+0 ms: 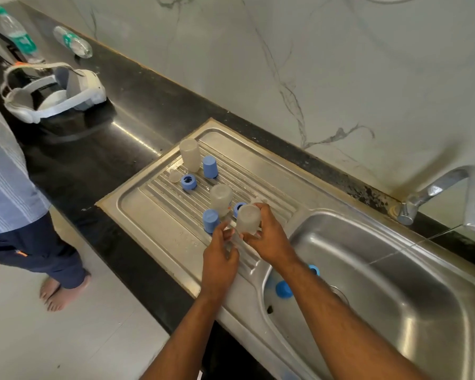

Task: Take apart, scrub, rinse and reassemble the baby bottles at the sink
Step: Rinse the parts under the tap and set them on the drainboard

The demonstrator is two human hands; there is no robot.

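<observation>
Right arm point(327, 305) covers most of a blue ring point(314, 269) in the sink; bystander point(8, 187) cut off at the left edge; left hand point(220, 259) hides whatever it's pinching

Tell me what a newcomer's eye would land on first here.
First, the two hands over the steel drainboard: the right hand grips an upturned frosted bottle, the left hand beside it at its lower edge. Behind them stand more upturned bottles and blue caps on the ribs. Far left on the black counter lies a white headset.
</observation>
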